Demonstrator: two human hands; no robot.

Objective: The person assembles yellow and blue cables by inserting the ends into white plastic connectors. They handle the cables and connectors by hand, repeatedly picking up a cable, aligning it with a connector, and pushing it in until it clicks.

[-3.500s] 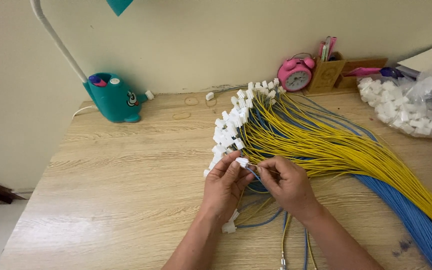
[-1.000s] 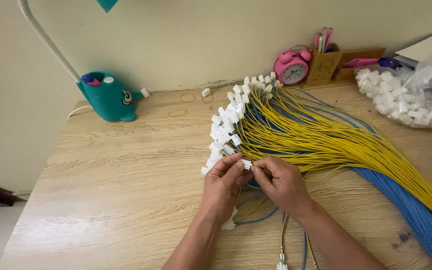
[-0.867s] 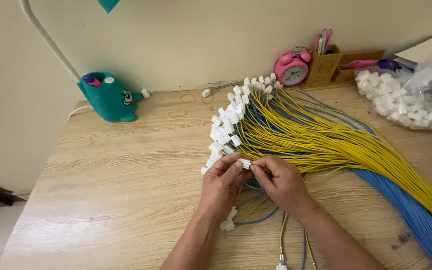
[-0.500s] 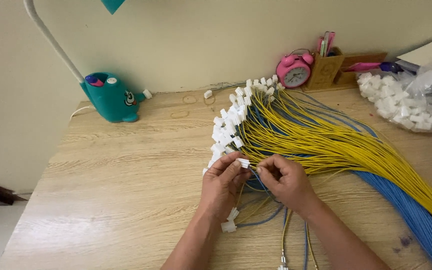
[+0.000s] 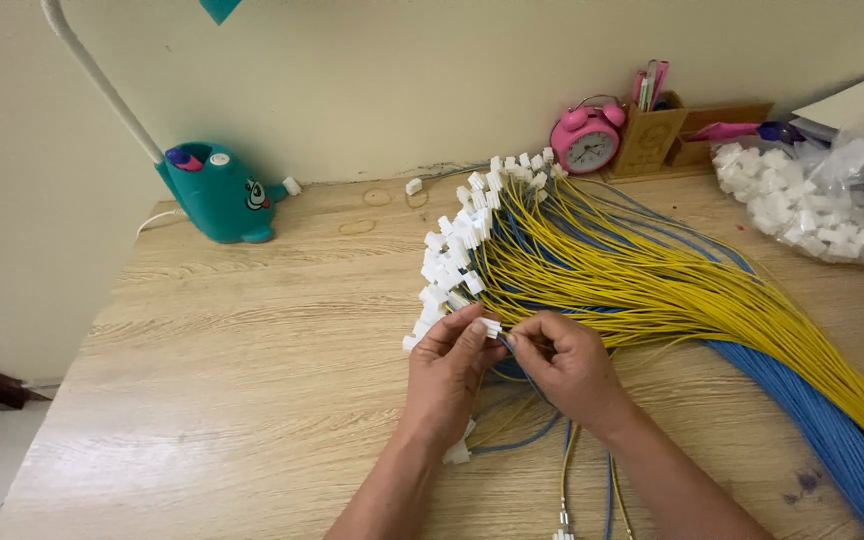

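Small white connector (image 5: 491,326) sits pinched in the left hand (image 5: 449,372) fingertips, right hand (image 5: 569,362) pinching a thin wire right against it. Just above the grip fans a pile of yellow wires (image 5: 652,285) with white plugs; blue wires (image 5: 832,440) off right, teal lamp base (image 5: 220,193) far left.

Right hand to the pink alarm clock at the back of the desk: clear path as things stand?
Probably yes. The right hand pinches a wire beside the left hand; only the flat fan of yellow wires lies between it and the pink alarm clock, nothing upright, though it is a long stretch.
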